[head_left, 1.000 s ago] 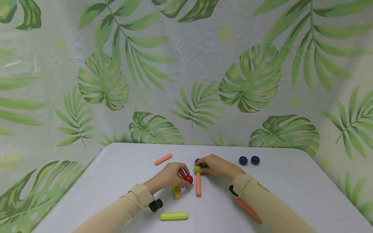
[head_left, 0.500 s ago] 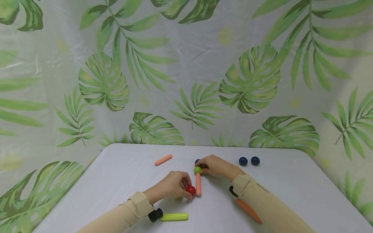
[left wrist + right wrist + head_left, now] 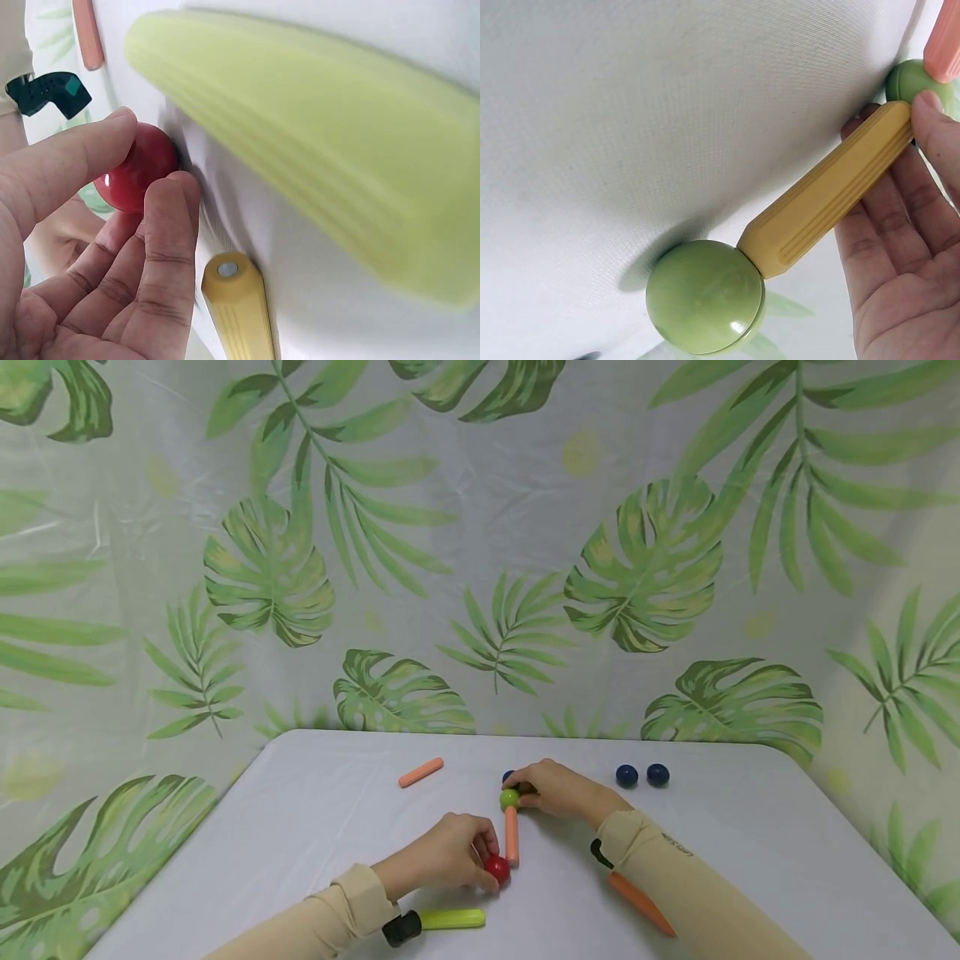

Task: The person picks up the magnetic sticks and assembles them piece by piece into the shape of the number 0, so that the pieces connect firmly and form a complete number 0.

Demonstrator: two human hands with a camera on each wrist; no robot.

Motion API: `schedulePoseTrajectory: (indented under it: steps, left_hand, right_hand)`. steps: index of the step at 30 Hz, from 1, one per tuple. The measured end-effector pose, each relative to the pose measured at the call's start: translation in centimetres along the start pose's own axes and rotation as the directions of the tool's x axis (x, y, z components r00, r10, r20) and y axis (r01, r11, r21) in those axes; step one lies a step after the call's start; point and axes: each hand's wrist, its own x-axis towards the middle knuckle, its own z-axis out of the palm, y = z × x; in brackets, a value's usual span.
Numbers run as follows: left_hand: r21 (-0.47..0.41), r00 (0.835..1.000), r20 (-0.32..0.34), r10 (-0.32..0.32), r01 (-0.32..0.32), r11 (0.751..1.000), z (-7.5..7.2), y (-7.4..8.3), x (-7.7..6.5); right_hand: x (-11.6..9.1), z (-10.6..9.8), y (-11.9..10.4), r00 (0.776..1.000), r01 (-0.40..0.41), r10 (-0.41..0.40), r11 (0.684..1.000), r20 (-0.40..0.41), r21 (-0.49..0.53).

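Observation:
My left hand (image 3: 457, 853) pinches a glossy red ball (image 3: 146, 169) between thumb and fingertips. In the head view the ball is right at the near end of a salmon-pink stick (image 3: 512, 837). My right hand (image 3: 558, 789) holds a green ball (image 3: 509, 799) at that stick's far end. The right wrist view shows a yellow ribbed stick (image 3: 825, 191) running from this ball to a second green ball (image 3: 705, 296); the right thumb lies where stick and held ball meet. A dark blue ball (image 3: 507, 775) peeks out behind the right fingers.
A lime stick (image 3: 453, 919) lies beside the left wrist, and another yellow stick (image 3: 238, 307) with a metal-dotted end sits below the left fingers. An orange stick (image 3: 641, 903) lies by the right forearm. At the back are a salmon stick (image 3: 422, 772) and two dark blue balls (image 3: 627, 776).
My left hand has carried the red ball toward me and slightly right, to the salmon stick's near end, now covering the yellow stick in the head view. The right hand stays put.

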Motion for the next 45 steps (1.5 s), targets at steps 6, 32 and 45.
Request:
schedulePoseTrajectory:
  steps: [6,32,45]
  left_hand:
    - [-0.016,1.000,-0.005,0.010,-0.010,1.000,0.4,0.2,-0.3]
    - [-0.069,1.000,0.006,0.023,-0.022,0.997,1.2,0.5,-0.1]
    - [-0.049,1.000,0.000,0.024,-0.024,0.999,1.1,0.5,0.1]
  right_hand:
    - [-0.1,-0.1,-0.1,1.000,0.007,-0.007,1.000,-0.001,0.003]
    - [0.0,0.0,0.2,1.000,0.005,-0.005,1.000,-0.002,0.002]
    - [0.0,0.0,0.2,1.000,-0.007,0.007,1.000,-0.001,0.001]
